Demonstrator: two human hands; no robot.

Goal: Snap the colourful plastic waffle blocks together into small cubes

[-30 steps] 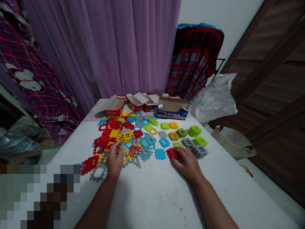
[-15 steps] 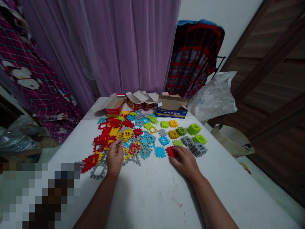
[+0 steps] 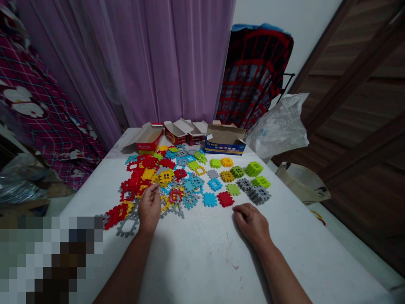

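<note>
A heap of flat interlocking plastic pieces [image 3: 164,177] in red, yellow, blue, grey and green covers the middle of the white table [image 3: 202,253]. My left hand [image 3: 150,207] rests on the heap's near edge, fingers curled down onto the pieces; what they pinch is hidden. A red assembled block [image 3: 225,198] lies free beside a blue one [image 3: 209,199]. Just behind the red block, my right hand [image 3: 251,221] lies on the bare table with its fingers loosely curled and nothing in them. Green, yellow and grey assembled blocks [image 3: 253,169] stand to the right.
Open cardboard boxes, red ones [image 3: 147,141] and a blue one [image 3: 224,141], line the table's far edge. A crumpled plastic bag [image 3: 278,126] hangs off the far right corner. Purple curtains and a draped chair stand behind. A grey piece [image 3: 128,226] lies near my left wrist.
My right hand has let go of the red block and drawn back toward me. The left hand has hardly moved on the heap.
</note>
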